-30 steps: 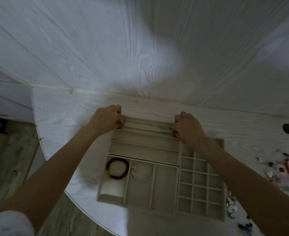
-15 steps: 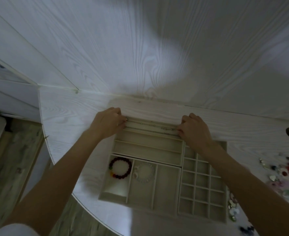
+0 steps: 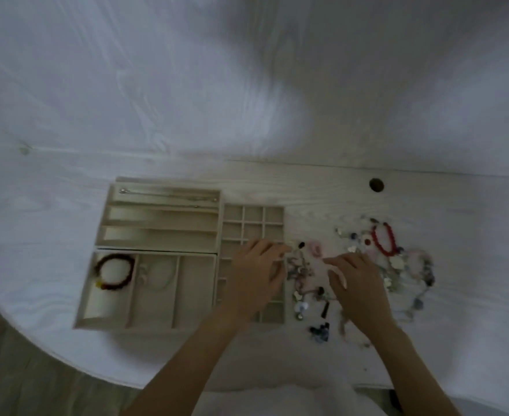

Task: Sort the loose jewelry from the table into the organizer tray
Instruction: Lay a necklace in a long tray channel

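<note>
The beige organizer tray lies left of centre on the white table. A thin chain rests in its top long slot, a dark bead bracelet in the lower left compartment, and a pale bracelet in the one beside it. Loose jewelry is scattered to the right of the tray, including a red bead bracelet and a pink piece. My left hand hovers over the tray's small-grid section, fingertips at the pile's edge. My right hand lies over the pile, fingers pointing left. Neither visibly holds anything; the frame is blurred.
A round cable hole sits in the table behind the pile. A dark blue piece lies near the front between my arms. The table's curved front edge runs close under the tray's lower left corner, with floor beyond.
Both hands have left the chain in the tray's top slot and moved right and toward me, to the loose jewelry. The view has swung right.
</note>
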Motion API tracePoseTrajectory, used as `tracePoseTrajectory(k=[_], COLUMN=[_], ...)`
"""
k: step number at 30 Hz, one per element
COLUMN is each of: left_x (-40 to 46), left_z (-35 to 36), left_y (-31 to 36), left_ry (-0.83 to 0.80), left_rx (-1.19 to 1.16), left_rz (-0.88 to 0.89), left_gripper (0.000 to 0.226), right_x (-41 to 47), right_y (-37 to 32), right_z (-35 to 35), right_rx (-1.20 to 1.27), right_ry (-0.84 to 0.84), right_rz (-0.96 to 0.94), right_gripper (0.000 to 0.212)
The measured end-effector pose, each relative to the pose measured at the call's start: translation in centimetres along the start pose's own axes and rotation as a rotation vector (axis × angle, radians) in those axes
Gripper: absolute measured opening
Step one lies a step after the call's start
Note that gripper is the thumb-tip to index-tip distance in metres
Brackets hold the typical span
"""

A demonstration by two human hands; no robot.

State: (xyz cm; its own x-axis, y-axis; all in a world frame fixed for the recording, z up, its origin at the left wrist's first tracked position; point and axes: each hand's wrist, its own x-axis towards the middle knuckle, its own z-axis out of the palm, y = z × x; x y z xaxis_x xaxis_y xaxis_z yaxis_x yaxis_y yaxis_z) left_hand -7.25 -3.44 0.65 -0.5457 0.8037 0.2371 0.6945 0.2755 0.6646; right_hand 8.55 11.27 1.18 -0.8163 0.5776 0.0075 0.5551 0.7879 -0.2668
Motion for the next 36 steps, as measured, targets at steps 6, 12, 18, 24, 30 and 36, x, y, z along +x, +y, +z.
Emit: tracePoseTrajectory(k=[6,12,18,24,30,36], left_x=[0.4,0.5,0.5,0.9,0.2,-4.0], left_z=[6.4,11.1,14.2,14.3,11.6,4.9], left_y=[4.3,7.0,8.0,8.2,9.4,9.1], left_ry=[-0.185,-0.191,-0.227,-0.213,-0.084,0.021], left_rx=[0.259,0.399,0.344,0.264,-0.198,-0.657], left_rz=[0.036,-0.107,-0.309,-0.41,-0.511,-0.6], left_gripper=[0.028,0.023,0.016,0.019,0.014,0.015], right_x=[-2.1,-0.4,2.5,1.0,0.9,0.5], right_y=[6.4,9.8,10.1,9.7,9.1,4.2], right_z=[0.8,0.6,0.5,2.2,1.5,-1.4], right_rx=[-0.022,0.034,0.066,0.124,0.438,0.905], right_ry=[-0.104,-0.131,-0.021,-0.084,-0.181,-0.361], right_rz=[-0.063,-0.15,-0.457,-0.404,-0.258,-0.249], right_gripper=[0.032,0.035,0.013,0.013,0.029,0.01])
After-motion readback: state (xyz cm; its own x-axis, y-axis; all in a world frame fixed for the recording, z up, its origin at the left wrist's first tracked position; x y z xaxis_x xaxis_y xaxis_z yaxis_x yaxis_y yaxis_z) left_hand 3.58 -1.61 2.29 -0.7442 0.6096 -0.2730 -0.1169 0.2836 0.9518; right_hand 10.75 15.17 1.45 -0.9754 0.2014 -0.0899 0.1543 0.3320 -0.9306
